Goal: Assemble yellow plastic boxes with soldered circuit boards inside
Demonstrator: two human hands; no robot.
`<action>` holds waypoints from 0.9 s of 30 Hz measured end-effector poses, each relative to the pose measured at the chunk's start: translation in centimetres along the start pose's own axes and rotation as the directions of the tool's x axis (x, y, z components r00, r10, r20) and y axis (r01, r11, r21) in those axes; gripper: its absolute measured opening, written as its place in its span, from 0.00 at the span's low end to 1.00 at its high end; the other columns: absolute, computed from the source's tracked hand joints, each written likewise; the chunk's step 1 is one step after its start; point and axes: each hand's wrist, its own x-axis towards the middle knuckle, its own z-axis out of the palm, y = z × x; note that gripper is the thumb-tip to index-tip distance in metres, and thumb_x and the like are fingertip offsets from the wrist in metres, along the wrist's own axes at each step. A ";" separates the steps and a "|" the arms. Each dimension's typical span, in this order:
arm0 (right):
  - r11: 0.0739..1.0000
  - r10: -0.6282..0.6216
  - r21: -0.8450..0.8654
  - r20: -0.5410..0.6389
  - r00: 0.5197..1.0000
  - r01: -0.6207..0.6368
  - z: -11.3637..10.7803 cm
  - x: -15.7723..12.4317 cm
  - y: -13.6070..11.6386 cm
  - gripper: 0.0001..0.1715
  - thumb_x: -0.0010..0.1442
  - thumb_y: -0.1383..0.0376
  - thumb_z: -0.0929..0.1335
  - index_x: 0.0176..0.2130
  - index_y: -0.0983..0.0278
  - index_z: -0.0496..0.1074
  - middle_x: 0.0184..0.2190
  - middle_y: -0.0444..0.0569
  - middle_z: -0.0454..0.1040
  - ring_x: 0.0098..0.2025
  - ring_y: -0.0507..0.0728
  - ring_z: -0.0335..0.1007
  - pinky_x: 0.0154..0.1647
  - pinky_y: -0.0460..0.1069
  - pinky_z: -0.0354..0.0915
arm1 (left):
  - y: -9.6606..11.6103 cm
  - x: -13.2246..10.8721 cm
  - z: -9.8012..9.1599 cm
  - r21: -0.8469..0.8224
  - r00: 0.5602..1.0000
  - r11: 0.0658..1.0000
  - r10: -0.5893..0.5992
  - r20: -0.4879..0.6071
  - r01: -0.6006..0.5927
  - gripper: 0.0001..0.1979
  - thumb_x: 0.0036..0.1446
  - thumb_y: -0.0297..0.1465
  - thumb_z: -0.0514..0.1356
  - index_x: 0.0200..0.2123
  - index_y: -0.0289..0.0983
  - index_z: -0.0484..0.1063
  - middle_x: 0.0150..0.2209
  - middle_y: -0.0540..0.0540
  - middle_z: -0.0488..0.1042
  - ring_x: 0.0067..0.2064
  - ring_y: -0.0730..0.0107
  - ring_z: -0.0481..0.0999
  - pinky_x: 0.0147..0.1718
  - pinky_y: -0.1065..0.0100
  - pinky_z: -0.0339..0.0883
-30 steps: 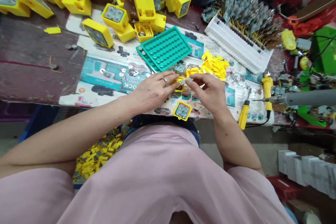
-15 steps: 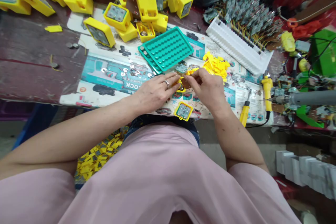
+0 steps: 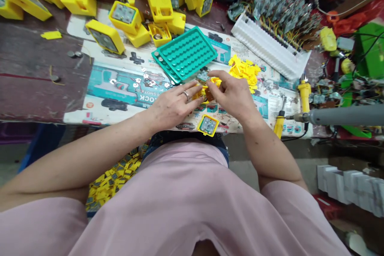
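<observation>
My left hand (image 3: 172,104), with a ring on one finger, rests on the printed paper and its fingertips pinch a small yellow plastic part (image 3: 200,93). My right hand (image 3: 232,94) meets it from the right, fingers curled on a small brown piece (image 3: 209,95) pressed against that yellow part. A finished small yellow square module (image 3: 208,125) lies just below my hands near the table edge. A heap of small yellow clips (image 3: 244,70) lies just beyond my right hand. A teal dimpled tray (image 3: 186,53) sits just above my hands.
Larger yellow housings (image 3: 126,16) crowd the back left. A white rack (image 3: 270,50) with wired circuit boards stands at the back right. Yellow-handled tools (image 3: 303,94) and a grey soldering tool (image 3: 342,116) lie at the right. A bin of yellow parts (image 3: 114,178) sits below the table.
My right hand has moved left and closed in on my left fingertips, bringing a brown piece against the yellow part. The view has shifted slightly.
</observation>
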 end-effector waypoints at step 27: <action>0.927 -0.364 0.192 0.241 0.900 0.324 -2.6 0.8 1.7 0.10 0.62 0.62 0.71 0.43 0.60 0.81 0.33 0.47 0.77 0.34 0.51 0.71 0.37 0.48 0.66 | 0.5 0.5 -0.2 0.173 0.995 0.985 0.012 -0.100 0.005 0.13 0.64 0.24 0.53 0.47 0.32 0.74 0.46 0.39 0.77 0.53 0.60 0.75 0.49 0.60 0.76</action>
